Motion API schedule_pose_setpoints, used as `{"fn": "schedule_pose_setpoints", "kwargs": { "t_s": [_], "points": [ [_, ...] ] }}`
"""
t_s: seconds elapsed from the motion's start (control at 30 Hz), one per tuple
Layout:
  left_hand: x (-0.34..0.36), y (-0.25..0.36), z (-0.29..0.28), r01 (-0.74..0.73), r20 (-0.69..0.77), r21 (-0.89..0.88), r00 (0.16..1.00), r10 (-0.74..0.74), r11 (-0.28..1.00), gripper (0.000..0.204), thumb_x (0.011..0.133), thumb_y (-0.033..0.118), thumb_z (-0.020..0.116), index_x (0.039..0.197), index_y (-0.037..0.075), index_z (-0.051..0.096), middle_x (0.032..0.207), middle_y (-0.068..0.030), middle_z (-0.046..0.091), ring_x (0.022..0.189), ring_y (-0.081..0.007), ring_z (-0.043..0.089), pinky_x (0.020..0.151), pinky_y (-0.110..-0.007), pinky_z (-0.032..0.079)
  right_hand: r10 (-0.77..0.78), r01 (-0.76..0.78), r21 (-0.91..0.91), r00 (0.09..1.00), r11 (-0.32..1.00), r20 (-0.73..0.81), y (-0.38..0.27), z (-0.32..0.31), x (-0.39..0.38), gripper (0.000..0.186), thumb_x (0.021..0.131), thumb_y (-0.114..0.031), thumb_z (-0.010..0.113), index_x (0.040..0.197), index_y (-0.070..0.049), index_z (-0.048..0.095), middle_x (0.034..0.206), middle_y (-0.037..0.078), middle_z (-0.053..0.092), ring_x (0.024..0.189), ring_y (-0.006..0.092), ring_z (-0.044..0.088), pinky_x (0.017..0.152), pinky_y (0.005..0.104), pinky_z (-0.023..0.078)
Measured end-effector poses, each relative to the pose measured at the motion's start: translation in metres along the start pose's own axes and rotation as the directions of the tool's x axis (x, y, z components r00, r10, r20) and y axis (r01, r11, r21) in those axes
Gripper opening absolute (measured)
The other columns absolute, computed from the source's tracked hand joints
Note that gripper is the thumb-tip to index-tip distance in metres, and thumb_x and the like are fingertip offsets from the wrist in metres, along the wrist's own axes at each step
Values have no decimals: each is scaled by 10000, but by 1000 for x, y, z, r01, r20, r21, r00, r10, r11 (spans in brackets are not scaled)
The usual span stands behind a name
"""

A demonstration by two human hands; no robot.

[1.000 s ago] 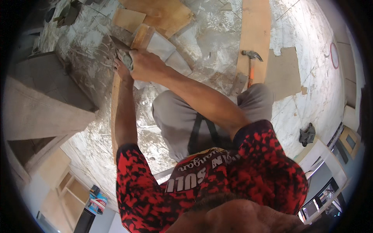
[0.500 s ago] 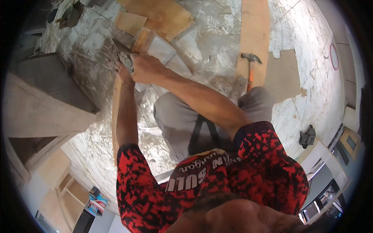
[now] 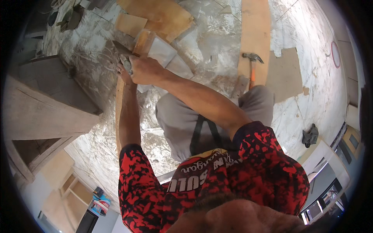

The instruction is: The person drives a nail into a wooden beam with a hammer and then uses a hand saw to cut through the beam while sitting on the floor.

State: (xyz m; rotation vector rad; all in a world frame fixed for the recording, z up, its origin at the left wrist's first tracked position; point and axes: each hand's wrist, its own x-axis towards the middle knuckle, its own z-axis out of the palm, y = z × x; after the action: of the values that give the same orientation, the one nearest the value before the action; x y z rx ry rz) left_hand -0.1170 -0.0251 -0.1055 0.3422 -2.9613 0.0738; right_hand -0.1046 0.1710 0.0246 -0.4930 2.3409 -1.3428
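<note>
On my feed I count two bare hands: one left hand point(image 3: 125, 75) and one right hand point(image 3: 147, 70). I get one dark blade point(image 3: 122, 49), one hammer point(image 3: 252, 73), one long narrow wooden strip point(image 3: 119, 105), one wide pale board point(image 3: 254, 23), one grey-brown flat piece point(image 3: 285, 73) and one dark crumpled cloth point(image 3: 310, 135). I make it at least two brown sheets point(image 3: 163, 17); the translucent sheets point(image 3: 163, 50) overlap, so I can't number them exactly.

Bright, whitish light washes the right of the scuffed, pale-smeared floor point(image 3: 322, 85), glaring just left of the grey cloth trousers point(image 3: 176, 120); the angular, grey-brown wooden structure point(image 3: 50, 108) holds darker shade. Fisheye curvature bends straight edges, black vignetting swallows the corners, and the dark, pointed-bladed tool point(image 3: 122, 49) at the bare right hand point(image 3: 147, 70) looks soft
</note>
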Motion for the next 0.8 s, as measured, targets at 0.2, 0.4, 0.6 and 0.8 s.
{"fn": "schedule_pose_setpoints", "kwargs": {
  "t_s": [0.2,0.4,0.6,0.8],
  "points": [
    [-20,-1,-30,94,123,-26,988,-90,995,1193,617,626,757,1479,13,204,1222,-213,454,1140,-403,478,950,-573,347,29,-48,142,991,989,131,31,-69,-225,860,753,-78,652,1497,-211,241,1362,219,493,1167,373,556,925,432,485],
    [-15,-9,-10,24,-2,-44,1000,-24,999,1194,635,624,748,1489,21,169,1297,-238,406,1183,-408,449,966,-580,334,-58,58,3,998,998,30,12,-12,-39,671,749,-209,689,1347,-36,437,955,246,655,855,422,637,740,453,520],
    [-20,-19,-6,77,63,-73,995,-73,994,1168,650,609,748,1493,43,169,1300,-233,398,1204,-418,435,986,-605,316,44,-52,56,991,997,126,1,-34,-102,710,791,-187,666,1431,-141,361,1067,223,650,961,383,640,799,445,523],
    [-14,12,-35,142,187,-79,974,-126,987,1182,634,593,767,1493,45,169,1293,-223,402,1228,-416,408,992,-583,315,-7,8,117,1000,993,-10,19,-64,-186,682,793,-132,669,1418,-118,397,1198,197,610,1059,355,622,873,381,521]
  ]
}}
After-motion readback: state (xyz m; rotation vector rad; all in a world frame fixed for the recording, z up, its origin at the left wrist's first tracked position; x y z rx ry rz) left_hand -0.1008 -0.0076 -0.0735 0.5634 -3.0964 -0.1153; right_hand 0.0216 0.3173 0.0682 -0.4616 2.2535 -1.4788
